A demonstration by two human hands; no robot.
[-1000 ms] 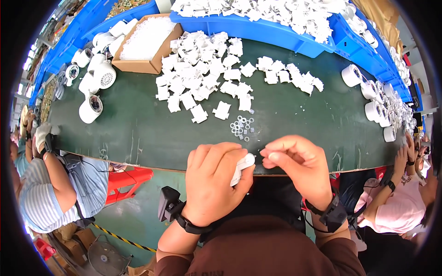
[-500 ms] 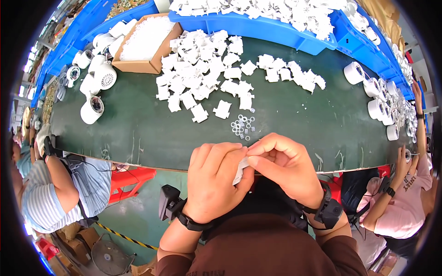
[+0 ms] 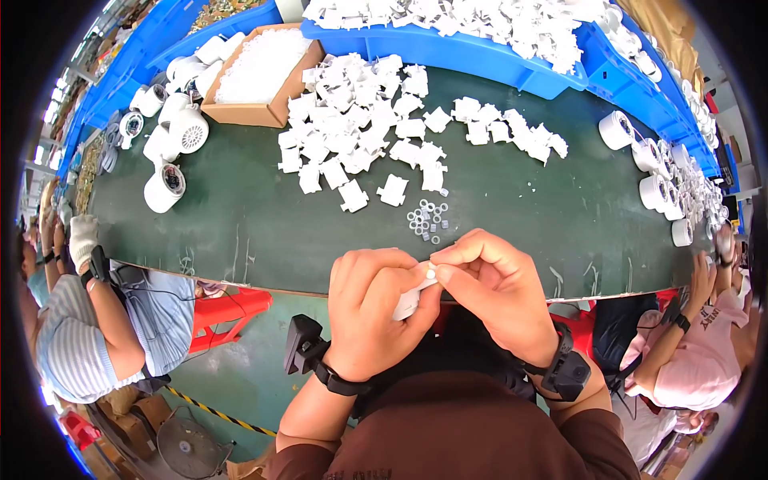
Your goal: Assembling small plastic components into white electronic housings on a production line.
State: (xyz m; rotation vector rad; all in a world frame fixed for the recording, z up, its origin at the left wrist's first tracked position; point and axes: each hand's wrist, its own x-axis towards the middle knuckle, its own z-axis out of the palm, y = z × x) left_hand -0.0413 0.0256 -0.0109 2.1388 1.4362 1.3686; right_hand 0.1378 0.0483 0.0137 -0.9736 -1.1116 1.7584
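Note:
Over the table's near edge, my left hand [image 3: 368, 308] is closed around a white plastic part [image 3: 407, 305], partly hidden by the fingers. My right hand [image 3: 500, 292] meets it at the upper end, thumb and forefinger pinched on a small white piece [image 3: 431, 274]. Whether that piece is loose or joined to the part cannot be made out. Just beyond my hands lies a cluster of small grey-white rings [image 3: 428, 220]. Farther back, a pile of flat white plastic parts [image 3: 344, 112] spreads over the green table [image 3: 264, 216].
A cardboard box [image 3: 248, 114] of small translucent pieces stands behind left, near white round housings [image 3: 165, 188]. Blue bins [image 3: 448, 56] line the back. More white housings [image 3: 654, 191] sit at right. Co-workers sit on both sides; a gloved hand [image 3: 83, 238] shows at left.
My right fingertips have shifted slightly at the white part's end, and a small white piece now shows there. The part has turned a little in my left hand.

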